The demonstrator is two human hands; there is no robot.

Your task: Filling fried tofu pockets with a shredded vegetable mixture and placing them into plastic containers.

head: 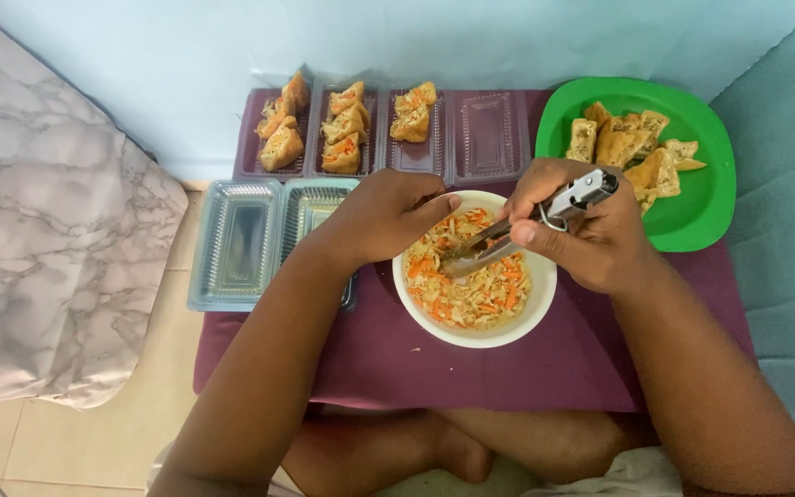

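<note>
Tongs (pixel 522 230) in right-hand grip (pixel 581 230)

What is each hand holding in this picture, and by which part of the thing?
The right hand holds metal tongs by the hinged handle end, tips in the shredded filling. The left hand rests on the rim of the white bowl.

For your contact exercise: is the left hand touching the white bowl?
Touching. The head view shows the left hand lying over the white bowl's rim, thumb on its edge.
</note>
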